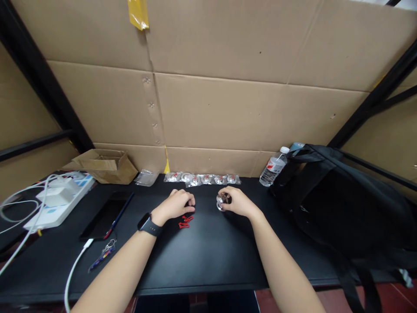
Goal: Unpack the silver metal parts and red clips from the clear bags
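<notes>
My right hand point(237, 201) grips a shiny domed metal disc point(220, 201), which looks like a small finger cymbal, between thumb and fingers. The disc is close to the black tabletop; whether it touches, I cannot tell. Left of it, my left hand point(176, 204) has its fingers curled under, so anything inside them is hidden. Just below those fingers lie red looped cords point(184, 224) on the table. Along the back, a row of clear packets point(206, 179) holds similar silvery round pieces with red bits.
Cardboard walls point(221, 113) close off the back. At left are a paper bag point(112, 169), a power strip point(61, 204), a phone point(106, 215) on its white cable and a keychain point(103, 254). A water bottle point(273, 167) and a black backpack point(345, 208) stand at right.
</notes>
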`<state>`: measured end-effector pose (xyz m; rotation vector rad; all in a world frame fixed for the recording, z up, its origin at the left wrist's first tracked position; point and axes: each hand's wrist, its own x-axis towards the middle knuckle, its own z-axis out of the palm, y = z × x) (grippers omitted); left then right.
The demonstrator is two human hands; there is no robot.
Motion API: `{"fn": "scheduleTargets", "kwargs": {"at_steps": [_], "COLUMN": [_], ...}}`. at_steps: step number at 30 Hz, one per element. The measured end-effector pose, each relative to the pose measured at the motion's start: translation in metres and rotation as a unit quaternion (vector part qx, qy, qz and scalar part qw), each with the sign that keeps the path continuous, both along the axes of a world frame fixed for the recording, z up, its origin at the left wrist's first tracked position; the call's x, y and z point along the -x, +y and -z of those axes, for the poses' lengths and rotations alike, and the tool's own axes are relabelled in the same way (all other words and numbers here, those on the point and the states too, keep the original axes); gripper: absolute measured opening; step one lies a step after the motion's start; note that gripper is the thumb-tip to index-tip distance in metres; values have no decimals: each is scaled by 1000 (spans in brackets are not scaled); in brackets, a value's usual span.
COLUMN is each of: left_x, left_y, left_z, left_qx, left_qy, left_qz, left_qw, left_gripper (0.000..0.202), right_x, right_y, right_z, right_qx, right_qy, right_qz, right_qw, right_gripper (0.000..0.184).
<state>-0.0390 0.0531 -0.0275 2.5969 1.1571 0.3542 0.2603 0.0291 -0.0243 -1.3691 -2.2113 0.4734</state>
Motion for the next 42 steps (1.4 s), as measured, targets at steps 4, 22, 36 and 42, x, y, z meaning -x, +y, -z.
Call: {"fn": "scheduleTargets", "kwargs": {"at_steps": [4,22,36,42], "left_x": [-1,-24,-31,-31], "left_y": [1,-2,-10,-12], "left_z": [3,-5,1,-4], "left_qx": [3,85,-23,-21], "left_qy": [13,-358,-286,-269], "left_qz": [4,-22,-48,-42], "left_qw": [1000,930,957,962], "left_gripper": [5,13,14,15], "right_x": [7,63,72,72], "right_y": [-1,-13,-15,-16], "right_z": [-3,10,17,13], "right_qx": [-35,29,14,29], "right_qy": [51,342,340,325], "right_qz": [1,-40,-41,-19], "right_qw": [998,938,939,945], "right_gripper": [35,48,44,44]}}
